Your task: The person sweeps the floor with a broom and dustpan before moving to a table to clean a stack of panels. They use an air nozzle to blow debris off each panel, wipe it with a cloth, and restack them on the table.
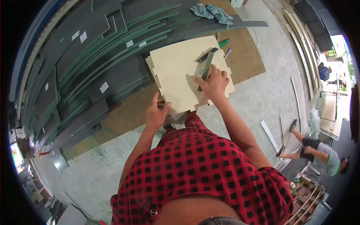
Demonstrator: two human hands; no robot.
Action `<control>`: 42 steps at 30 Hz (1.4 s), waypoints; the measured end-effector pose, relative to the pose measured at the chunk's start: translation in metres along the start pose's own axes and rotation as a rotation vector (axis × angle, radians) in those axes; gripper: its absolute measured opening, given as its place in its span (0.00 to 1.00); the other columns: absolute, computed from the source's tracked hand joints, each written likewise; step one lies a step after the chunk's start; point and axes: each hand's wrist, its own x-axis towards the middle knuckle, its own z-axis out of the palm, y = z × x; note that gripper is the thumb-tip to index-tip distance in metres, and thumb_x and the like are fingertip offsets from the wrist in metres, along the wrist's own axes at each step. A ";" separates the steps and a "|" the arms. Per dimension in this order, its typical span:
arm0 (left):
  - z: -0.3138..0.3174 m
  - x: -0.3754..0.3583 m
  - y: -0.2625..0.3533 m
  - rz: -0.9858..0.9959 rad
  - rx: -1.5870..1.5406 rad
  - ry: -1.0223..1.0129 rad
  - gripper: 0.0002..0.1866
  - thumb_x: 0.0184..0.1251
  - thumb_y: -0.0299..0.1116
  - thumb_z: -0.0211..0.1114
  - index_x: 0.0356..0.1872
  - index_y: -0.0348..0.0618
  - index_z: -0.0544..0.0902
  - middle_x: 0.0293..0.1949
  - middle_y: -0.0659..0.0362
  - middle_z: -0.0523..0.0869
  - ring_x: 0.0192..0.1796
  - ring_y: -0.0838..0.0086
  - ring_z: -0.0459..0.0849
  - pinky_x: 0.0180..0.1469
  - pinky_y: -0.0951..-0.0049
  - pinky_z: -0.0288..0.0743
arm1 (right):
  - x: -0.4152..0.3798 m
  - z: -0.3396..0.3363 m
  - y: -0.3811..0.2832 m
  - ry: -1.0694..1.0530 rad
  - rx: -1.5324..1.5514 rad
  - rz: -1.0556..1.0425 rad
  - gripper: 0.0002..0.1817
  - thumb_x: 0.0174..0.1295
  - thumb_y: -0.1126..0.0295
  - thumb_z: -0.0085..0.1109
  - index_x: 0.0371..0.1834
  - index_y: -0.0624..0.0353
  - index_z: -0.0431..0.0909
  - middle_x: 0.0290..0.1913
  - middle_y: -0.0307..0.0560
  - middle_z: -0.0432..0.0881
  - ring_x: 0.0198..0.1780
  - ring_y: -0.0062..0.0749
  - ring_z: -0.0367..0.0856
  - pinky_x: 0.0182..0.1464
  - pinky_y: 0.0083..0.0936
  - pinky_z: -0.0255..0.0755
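Cream-coloured sheets with notched edges [174,71] lie stacked in front of me. My right hand [214,83] is over their right part, its thumb and fingers closed around a narrow greenish strip [207,69] that stands up from the top sheet. A dark flat piece [208,54] lies at the strip's far end. At the near left corner of the sheets is my left hand [156,112], fingers apart, thumb by the edge; whether it touches the sheets is hard to tell.
Dark green-edged panels [123,48] fill the left. A grey cloth [213,14], a green-handled tool [224,42] and a blue pen-like item [228,52] lie beyond the sheets. Another person [318,152] is at the right, near long boards [300,48].
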 end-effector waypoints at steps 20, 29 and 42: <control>0.018 0.008 0.022 -0.203 -0.319 0.016 0.24 0.62 0.37 0.64 0.58 0.41 0.71 0.28 0.65 0.78 0.25 0.84 0.75 0.24 0.82 0.71 | 0.100 -0.017 0.227 0.364 0.456 0.333 0.25 0.43 0.67 0.59 0.50 0.57 0.77 0.35 0.54 0.78 0.41 0.45 0.73 0.47 0.36 0.68; 0.024 0.008 0.035 -0.319 -0.367 0.057 0.22 0.62 0.36 0.64 0.56 0.42 0.73 0.30 0.65 0.80 0.23 0.85 0.75 0.20 0.83 0.70 | 0.139 0.052 0.291 0.264 0.029 0.479 0.20 0.44 0.65 0.57 0.45 0.51 0.77 0.42 0.49 0.81 0.49 0.47 0.72 0.50 0.42 0.65; 0.026 0.012 0.031 -0.333 -0.376 0.142 0.18 0.63 0.35 0.64 0.53 0.42 0.76 0.31 0.67 0.79 0.27 0.86 0.77 0.23 0.84 0.71 | 0.135 0.064 0.264 0.217 -0.009 0.403 0.28 0.45 0.64 0.61 0.54 0.53 0.71 0.48 0.54 0.73 0.52 0.48 0.70 0.52 0.44 0.65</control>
